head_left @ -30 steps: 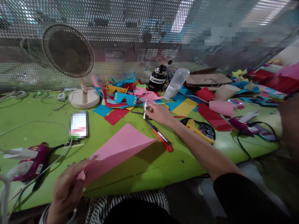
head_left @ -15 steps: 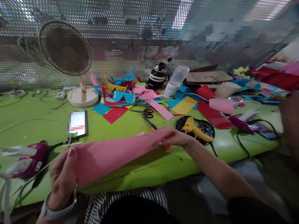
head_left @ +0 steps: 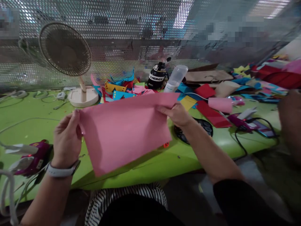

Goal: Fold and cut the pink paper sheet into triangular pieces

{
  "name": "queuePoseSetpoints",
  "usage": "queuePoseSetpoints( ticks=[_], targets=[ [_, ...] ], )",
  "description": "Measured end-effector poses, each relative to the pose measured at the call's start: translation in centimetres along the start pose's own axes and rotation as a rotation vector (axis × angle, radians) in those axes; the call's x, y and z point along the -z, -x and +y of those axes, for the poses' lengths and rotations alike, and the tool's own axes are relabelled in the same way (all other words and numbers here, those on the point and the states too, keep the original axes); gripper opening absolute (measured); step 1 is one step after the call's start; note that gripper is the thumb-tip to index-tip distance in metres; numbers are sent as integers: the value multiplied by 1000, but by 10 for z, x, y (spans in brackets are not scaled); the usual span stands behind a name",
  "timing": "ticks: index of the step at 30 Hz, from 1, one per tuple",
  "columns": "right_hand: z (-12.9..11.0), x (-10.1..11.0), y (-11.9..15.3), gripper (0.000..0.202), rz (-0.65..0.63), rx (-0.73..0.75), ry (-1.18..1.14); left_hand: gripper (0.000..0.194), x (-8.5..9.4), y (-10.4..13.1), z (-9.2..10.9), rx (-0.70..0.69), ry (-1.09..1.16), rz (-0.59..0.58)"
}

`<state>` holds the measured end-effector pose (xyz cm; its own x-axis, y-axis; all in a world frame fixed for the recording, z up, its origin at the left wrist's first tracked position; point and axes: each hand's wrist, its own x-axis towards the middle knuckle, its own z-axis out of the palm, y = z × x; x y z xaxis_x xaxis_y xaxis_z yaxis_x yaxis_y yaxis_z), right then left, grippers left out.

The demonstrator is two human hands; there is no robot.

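A large pink sheet of paper (head_left: 127, 131) is stretched between my two hands above the green table (head_left: 145, 175), its broad face turned up toward me. My left hand (head_left: 68, 138) pinches its left edge near the upper corner. On the right edge, my right hand (head_left: 177, 114) grips the sheet, thumb on the near face and the other fingers partly hidden. Behind the sheet lie cut paper shapes, among them a yellow piece with dots (head_left: 115, 88) and a blue one (head_left: 122, 95). A black tray (head_left: 204, 127) is partly covered by my right forearm.
A fan (head_left: 82, 95) stands at the back left, a black bottle (head_left: 156, 76) and a clear bottle (head_left: 176, 77) at the back middle. Purple power strips with cables lie at left (head_left: 39, 157) and right (head_left: 244, 123). Another person's arm (head_left: 290, 122) shows at the right edge.
Both hands have risen, and the pink sheet has swung from a slanted, narrow view to a broad one. It now covers the phone, the scissors and more of the table.
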<state>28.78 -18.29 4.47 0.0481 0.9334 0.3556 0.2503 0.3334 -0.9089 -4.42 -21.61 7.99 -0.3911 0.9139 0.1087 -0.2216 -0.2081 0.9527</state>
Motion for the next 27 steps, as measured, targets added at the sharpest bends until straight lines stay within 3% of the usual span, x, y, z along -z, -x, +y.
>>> queuePoseSetpoints(
  ticks=[3,6,9,11,12,15,16,17,18,20,21,23,25,27],
  targets=[
    [-20,12,10,35,144,234,154,12,-11,-16,7,-156,-55,15],
    [-31,16,38,35,-81,435,348,20,-6,-23,4,-222,-24,-65],
    [-20,2,61,34,-497,671,474,21,18,-22,-13,-229,44,-56],
    [-2,-14,70,39,-735,818,492,10,36,-18,-26,-145,-105,-10],
    [8,-23,73,41,-793,843,509,21,43,-15,-31,-156,-237,17],
    [33,-42,78,47,-837,793,611,59,50,-4,-33,-494,-762,25],
    [37,-45,79,49,-836,783,628,58,46,1,-31,-609,-875,-72],
    [39,-46,79,51,-830,781,632,50,40,5,-29,-657,-924,-253],
    [39,-46,79,51,-809,784,625,48,32,9,-27,-689,-957,-514],
    [36,-42,77,50,-708,767,594,74,14,17,-26,-745,-1052,-970],
    [34,-39,75,48,-625,738,570,93,5,20,-28,-778,-1076,-1106],
    [31,-35,72,48,-481,660,501,108,-6,23,-38,-853,-1130,-1172],
    [31,-34,71,50,-479,605,442,83,-10,23,-52,-940,-1149,-1147],
    [31,-35,71,53,-624,582,431,54,-6,22,-68,-994,-1114,-1131]
  ],
)
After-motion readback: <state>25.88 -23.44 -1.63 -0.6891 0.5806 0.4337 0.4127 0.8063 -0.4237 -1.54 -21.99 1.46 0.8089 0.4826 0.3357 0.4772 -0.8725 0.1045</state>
